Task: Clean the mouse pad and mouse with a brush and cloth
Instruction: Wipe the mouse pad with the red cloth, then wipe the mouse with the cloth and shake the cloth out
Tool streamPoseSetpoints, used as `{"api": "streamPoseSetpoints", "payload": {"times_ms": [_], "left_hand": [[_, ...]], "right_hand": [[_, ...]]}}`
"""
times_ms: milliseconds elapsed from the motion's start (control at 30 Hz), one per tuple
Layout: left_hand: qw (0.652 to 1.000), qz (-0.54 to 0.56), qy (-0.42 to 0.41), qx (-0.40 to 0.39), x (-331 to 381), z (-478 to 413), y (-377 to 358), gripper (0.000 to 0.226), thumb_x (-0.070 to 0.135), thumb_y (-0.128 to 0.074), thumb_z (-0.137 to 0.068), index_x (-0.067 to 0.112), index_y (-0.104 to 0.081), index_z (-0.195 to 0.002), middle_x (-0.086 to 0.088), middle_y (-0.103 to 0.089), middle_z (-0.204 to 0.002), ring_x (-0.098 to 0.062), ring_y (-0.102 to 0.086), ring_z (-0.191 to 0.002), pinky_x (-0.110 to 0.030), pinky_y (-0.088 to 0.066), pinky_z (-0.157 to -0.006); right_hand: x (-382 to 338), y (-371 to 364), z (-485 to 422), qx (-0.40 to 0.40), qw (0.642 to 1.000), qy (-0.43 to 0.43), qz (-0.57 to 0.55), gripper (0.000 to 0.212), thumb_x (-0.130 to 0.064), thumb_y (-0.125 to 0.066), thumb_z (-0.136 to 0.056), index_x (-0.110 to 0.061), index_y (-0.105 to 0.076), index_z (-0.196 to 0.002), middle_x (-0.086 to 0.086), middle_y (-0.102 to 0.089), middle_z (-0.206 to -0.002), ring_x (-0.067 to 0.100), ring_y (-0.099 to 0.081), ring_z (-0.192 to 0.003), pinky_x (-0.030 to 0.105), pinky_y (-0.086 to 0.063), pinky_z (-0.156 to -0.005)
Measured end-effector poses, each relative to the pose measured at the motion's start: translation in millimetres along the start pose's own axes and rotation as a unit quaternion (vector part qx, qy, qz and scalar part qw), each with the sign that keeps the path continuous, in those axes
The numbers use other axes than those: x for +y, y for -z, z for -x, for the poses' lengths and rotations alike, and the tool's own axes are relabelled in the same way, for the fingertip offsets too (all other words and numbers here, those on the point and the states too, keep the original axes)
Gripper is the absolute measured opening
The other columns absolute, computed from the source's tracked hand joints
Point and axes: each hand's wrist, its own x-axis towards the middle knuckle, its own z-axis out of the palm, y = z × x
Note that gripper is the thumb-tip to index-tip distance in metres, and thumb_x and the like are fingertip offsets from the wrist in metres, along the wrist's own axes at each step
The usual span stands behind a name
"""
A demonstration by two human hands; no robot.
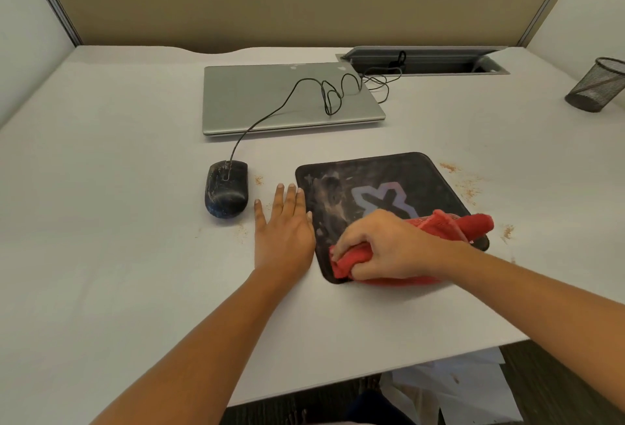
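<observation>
A black mouse pad with a pale logo and dusty smears lies on the white desk. My right hand grips a bunched red cloth and presses it on the pad's near edge. My left hand lies flat on the desk, fingers straight, right beside the pad's left edge. A dusty black wired mouse sits to the left of that hand, apart from it. No brush is in view.
A closed grey laptop lies behind, with the mouse cable looped over it into a cable tray. A mesh pen cup stands far right. Brown crumbs dot the desk around the pad. The desk's front edge is near.
</observation>
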Motion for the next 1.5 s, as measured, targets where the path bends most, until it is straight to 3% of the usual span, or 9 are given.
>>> {"api": "streamPoseSetpoints", "payload": {"times_ms": [100, 233, 400, 633, 967, 1100, 1200, 1433, 1500], "left_hand": [[1.000, 0.007, -0.002, 0.002, -0.2, 0.1, -0.2, 0.052, 0.033, -0.008, -0.098, 0.017, 0.000, -0.148, -0.001, 0.001, -0.157, -0.017, 0.010, -0.144, -0.045, 0.010, -0.113], [1.000, 0.012, 0.004, -0.006, 0.5, -0.7, -0.2, 0.053, 0.036, -0.006, -0.098, 0.018, 0.002, -0.147, -0.001, 0.001, -0.157, -0.017, 0.010, -0.144, -0.044, 0.012, -0.112], [1.000, -0.005, 0.007, 0.000, 0.7, 0.1, -0.7, 0.054, 0.036, -0.005, -0.097, 0.018, 0.001, -0.147, -0.001, 0.001, -0.157, -0.018, 0.011, -0.144, -0.045, 0.012, -0.112], [1.000, -0.020, 0.006, 0.004, 1.1, -0.4, -1.1, 0.053, 0.035, -0.008, -0.098, 0.017, 0.001, -0.147, -0.002, 0.001, -0.157, -0.020, 0.011, -0.143, -0.048, 0.010, -0.112], [1.000, 0.005, -0.003, 0.007, 0.1, 1.9, 2.1, 0.052, 0.032, -0.009, -0.099, 0.017, -0.001, -0.148, -0.002, 0.000, -0.157, -0.019, 0.010, -0.144, -0.042, 0.010, -0.113], [0.994, 0.107, -0.016, 0.023, 0.7, 6.8, 14.7, 0.048, 0.030, -0.014, -0.100, 0.017, -0.014, -0.147, -0.002, -0.012, -0.156, -0.017, 0.003, -0.144, -0.033, 0.008, -0.114], [0.924, 0.372, 0.028, 0.087, 10.0, 20.8, 34.4, 0.040, 0.026, -0.028, -0.100, 0.017, -0.040, -0.138, -0.001, -0.042, -0.143, -0.013, -0.032, -0.135, -0.031, -0.017, -0.116], [0.732, 0.675, 0.092, 0.009, 2.0, 35.5, 101.7, 0.033, 0.035, -0.036, -0.097, 0.021, -0.059, -0.116, 0.000, -0.069, -0.105, -0.015, -0.064, -0.099, -0.027, -0.052, -0.086], [0.724, 0.685, 0.079, 0.002, -14.3, 39.3, 121.8, 0.033, 0.046, -0.039, -0.091, 0.027, -0.062, -0.107, 0.008, -0.072, -0.094, -0.006, -0.068, -0.089, -0.016, -0.054, -0.069]], "right_hand": [[10.4, 20.8, -22.2, 0.117, 0.989, -0.051, -0.069, 0.030, -0.014, -0.068, -0.067, -0.028, -0.073, -0.093, -0.012, -0.071, -0.093, 0.000, -0.061, -0.088, 0.010, -0.044, -0.083], [27.8, 36.6, -72.3, 0.303, 0.943, -0.106, -0.086, 0.040, -0.020, -0.068, -0.078, -0.021, -0.062, -0.118, -0.002, -0.065, -0.116, 0.014, -0.058, -0.110, 0.013, -0.035, -0.090], [43.3, 5.3, -97.2, 0.165, 0.974, -0.155, 0.008, 0.049, -0.037, -0.056, -0.087, -0.018, -0.047, -0.132, 0.002, -0.051, -0.135, 0.021, -0.047, -0.123, 0.031, -0.034, -0.101], [29.6, -5.6, -48.6, 0.078, 0.993, -0.090, -0.002, 0.053, -0.033, -0.065, -0.078, -0.032, -0.051, -0.129, -0.010, -0.047, -0.140, 0.011, -0.042, -0.128, 0.031, -0.028, -0.107], [-2.9, -5.7, 8.8, 0.039, 0.994, -0.095, -0.033, 0.025, -0.033, -0.066, -0.067, -0.036, -0.073, -0.090, -0.019, -0.071, -0.100, 0.000, -0.062, -0.095, 0.032, -0.051, -0.087], [-12.1, 14.1, -1.8, 0.149, 0.970, -0.140, -0.130, 0.020, -0.029, -0.068, -0.069, -0.039, -0.070, -0.086, -0.018, -0.069, -0.085, 0.004, -0.064, -0.083, 0.030, -0.054, -0.081], [-24.3, 30.8, -17.8, 0.279, 0.935, -0.138, -0.170, 0.022, -0.023, -0.069, -0.073, -0.039, -0.066, -0.087, -0.023, -0.063, -0.084, -0.004, -0.059, -0.078, 0.010, -0.044, -0.069], [-78.0, 36.7, -70.3, 0.370, 0.906, -0.116, -0.170, 0.026, -0.025, -0.067, -0.081, -0.018, -0.059, -0.104, 0.001, -0.044, -0.108, 0.013, -0.049, -0.098, 0.024, -0.038, -0.087], [-91.4, 33.6, -86.6, 0.375, 0.906, -0.119, -0.155, 0.027, -0.025, -0.064, -0.082, -0.016, -0.055, -0.106, 0.002, -0.040, -0.109, 0.018, -0.050, -0.101, 0.026, -0.039, -0.085]]}}
